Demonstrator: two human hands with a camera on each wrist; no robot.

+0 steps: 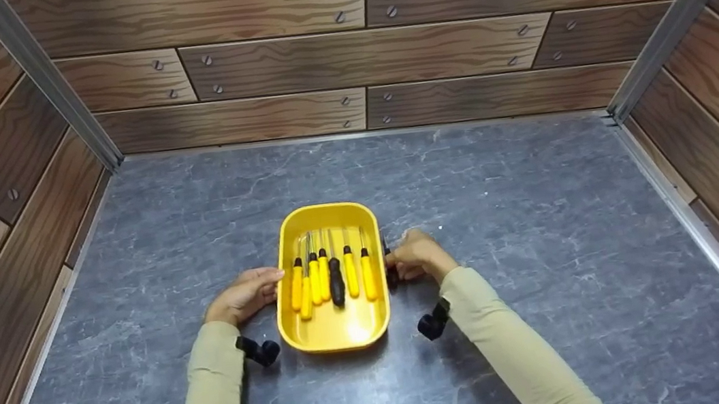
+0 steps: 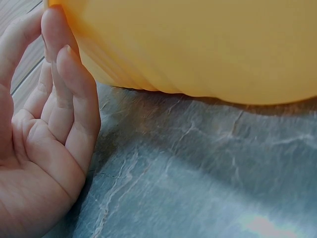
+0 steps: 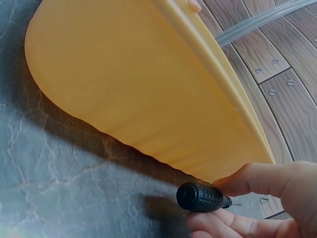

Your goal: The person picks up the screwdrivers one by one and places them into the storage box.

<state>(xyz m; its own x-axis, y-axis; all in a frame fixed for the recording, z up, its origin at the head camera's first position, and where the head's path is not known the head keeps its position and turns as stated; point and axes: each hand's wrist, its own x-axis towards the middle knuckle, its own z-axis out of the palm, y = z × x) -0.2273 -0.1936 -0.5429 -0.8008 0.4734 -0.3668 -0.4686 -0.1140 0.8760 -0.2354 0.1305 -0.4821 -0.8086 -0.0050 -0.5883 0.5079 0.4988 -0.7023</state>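
A yellow plastic tray (image 1: 341, 331) stands on the grey floor between both hands. Inside it lie several yellow-handled screwdrivers (image 1: 298, 285) and one black-handled screwdriver (image 1: 336, 284), shafts pointing away from me. My left hand (image 1: 244, 298) pinches the tray's left rim, with its fingers against the outer wall in the left wrist view. Close outside the right wall, my right hand (image 1: 418, 256) holds another black screwdriver (image 3: 200, 197) between thumb and fingers. Its ribbed handle end faces the right wrist camera, and a short bit of thin metal shaft shows beyond the handle.
A grey marbled surface (image 1: 525, 209) surrounds the tray. Wood-patterned walls (image 1: 274, 65) close it in at the back and both sides, with metal strips (image 1: 716, 254) along the edges. A small black wrist camera (image 1: 433, 325) sits on each sleeve.
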